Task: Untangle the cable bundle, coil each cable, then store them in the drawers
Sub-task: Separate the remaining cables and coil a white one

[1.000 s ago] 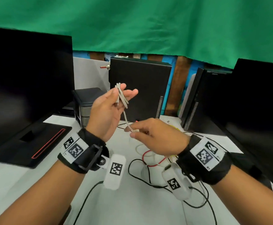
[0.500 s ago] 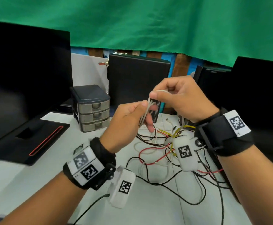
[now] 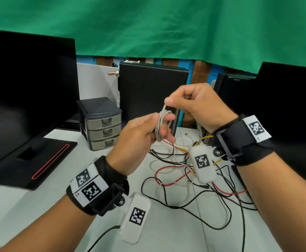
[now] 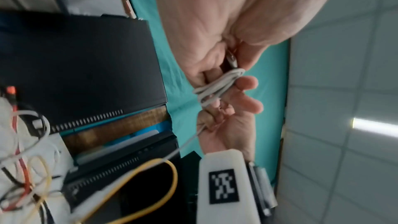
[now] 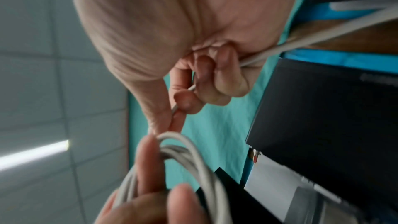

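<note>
My left hand [image 3: 159, 128] is raised above the desk and holds several loops of a white cable [image 3: 162, 124] wound round its fingers; the wrist view shows the coil [image 4: 217, 86] pinched under the thumb. Just above and to the right, my right hand [image 3: 175, 102] pinches the free run of the same white cable [image 5: 183, 98], whose tail trails out of the fist down toward the desk. A tangled bundle of black, red, yellow and white cables [image 3: 181, 166] lies on the white desk below both hands. A small grey unit of three drawers [image 3: 103, 128] stands at the back left, all drawers closed.
A large black monitor [image 3: 28, 91] with its flat base [image 3: 28, 160] fills the left side. Black computer cases [image 3: 152, 91] stand behind the hands and another dark screen [image 3: 285, 106] at the right. A green cloth hangs above.
My right hand rose from low near the desk to above the left hand, laying more white cable onto the coil. The left hand shifted right, uncovering the drawer unit.
</note>
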`<state>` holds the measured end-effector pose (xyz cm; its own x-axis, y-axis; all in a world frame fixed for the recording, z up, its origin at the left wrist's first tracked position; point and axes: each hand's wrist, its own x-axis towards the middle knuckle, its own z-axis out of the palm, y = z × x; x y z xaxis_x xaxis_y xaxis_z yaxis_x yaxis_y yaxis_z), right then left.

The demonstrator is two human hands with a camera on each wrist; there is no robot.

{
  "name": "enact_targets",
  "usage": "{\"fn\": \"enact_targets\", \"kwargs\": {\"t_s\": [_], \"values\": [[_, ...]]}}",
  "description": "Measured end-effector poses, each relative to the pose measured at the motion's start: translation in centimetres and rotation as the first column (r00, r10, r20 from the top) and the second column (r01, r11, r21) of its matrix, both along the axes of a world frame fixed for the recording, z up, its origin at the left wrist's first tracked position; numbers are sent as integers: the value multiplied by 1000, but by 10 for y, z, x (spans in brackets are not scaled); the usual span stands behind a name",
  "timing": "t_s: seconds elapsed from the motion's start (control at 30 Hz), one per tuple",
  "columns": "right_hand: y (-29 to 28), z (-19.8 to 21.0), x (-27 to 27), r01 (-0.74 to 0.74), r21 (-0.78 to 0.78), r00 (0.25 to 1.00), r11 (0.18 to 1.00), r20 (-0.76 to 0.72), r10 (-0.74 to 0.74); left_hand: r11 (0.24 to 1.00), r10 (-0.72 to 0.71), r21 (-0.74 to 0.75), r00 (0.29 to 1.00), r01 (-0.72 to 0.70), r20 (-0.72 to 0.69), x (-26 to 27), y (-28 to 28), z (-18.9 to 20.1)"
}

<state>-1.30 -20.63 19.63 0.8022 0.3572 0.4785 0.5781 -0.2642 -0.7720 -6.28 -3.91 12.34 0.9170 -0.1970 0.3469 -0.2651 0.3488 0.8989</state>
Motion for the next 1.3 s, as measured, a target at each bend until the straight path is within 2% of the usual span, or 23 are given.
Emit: {"fn": "enact_targets", "kwargs": {"t_s": [0.1, 0.17, 0.23, 0.3, 0.4, 0.5, 0.57, 0.6, 0.63, 0.67, 0.7, 0.73, 0.77, 0.8, 0.87, 0.93, 1.03, 1.1, 1.17, 1.23, 1.3], "values": [[2, -9, 1, -59, 177, 979, 982, -183, 92, 975, -158, -153, 987, 160, 23, -3, 6, 9], [8, -17, -1, -60, 194, 969, 979, -225, 104, 949, -190, -246, 981, 194, 40, -4, 14, 18], [14, -26, -3, -15, 87, 980, 996, -197, 32, 928, -172, -329, 984, 177, 44, -3, 25, 26], [17, -35, -9, 27, -86, 995, 996, -91, -35, 908, -100, -406, 994, 106, 35, 2, 37, 33], [20, -45, -24, -3, -306, 1000, 952, 9, 7, 882, 25, -470, 1000, -21, 2, 13, 48, 30], [25, -47, -31, -9, -498, 991, 867, 109, 73, 911, 172, -382, 985, -155, 9, 19, 39, 19], [25, -47, -28, 53, -580, 985, 813, 164, 53, 915, 354, -236, 932, -326, 83, 18, 29, 13], [24, -47, -27, 71, -606, 983, 793, 176, 47, 879, 477, -119, 859, -462, 187, 18, 27, 9], [23, -47, -27, 87, -630, 981, 771, 188, 43, 792, 572, 8, 747, -610, 339, 21, 27, 5], [20, -46, -27, 111, -651, 976, 751, 213, 40, 671, 593, 118, 625, -732, 507, 26, 30, -2], [17, -44, -28, 138, -664, 969, 735, 245, 39, 555, 541, 214, 544, -804, 641, 33, 35, -10], [13, -41, -27, 162, -664, 961, 730, 275, 37, 454, 468, 310, 519, -836, 715, 40, 40, -18], [9, -37, -25, 176, -647, 955, 742, 295, 30, 387, 413, 395, 539, -834, 734, 47, 46, -24], [4, -31, -21, 180, -616, 953, 767, 301, 18, 362, 378, 460, 579, -810, 722, 51, 50, -28], [-5, -19, -11, 160, -520, 962, 839, 272, -15, 429, 303, 520, 660, -739, 687, 51, 49, -32], [-11, -13, 0, 147, -410, 972, 900, 228, -55, 552, 219, 553, 749, -624, 625, 42, 38, -30], [-11, -18, 13, 155, -284, 979, 946, 175, -107, 738, 116, 569, 898, -363, 424, 33, 24, -22], [-7, -28, 17, 144, -239, 982, 960, 152, -110, 881, 55, 443, 965, -167, 255, 31, 21, -17], [-1, -45, 15, 93, -233, 992, 968, 103, -71, 983, -22, 186, 997, 7, 78, 27, 23, -10], [6, -60, 8, 39, -237, 999, 971, 41, -31, 995, -100, -20, 993, 99, -55, 25, 25, -6], [13, -69, 3, 32, -235, 999, 972, 25, -27, 979, -172, -134, 976, 155, -130, 26, 26, -5]]}}
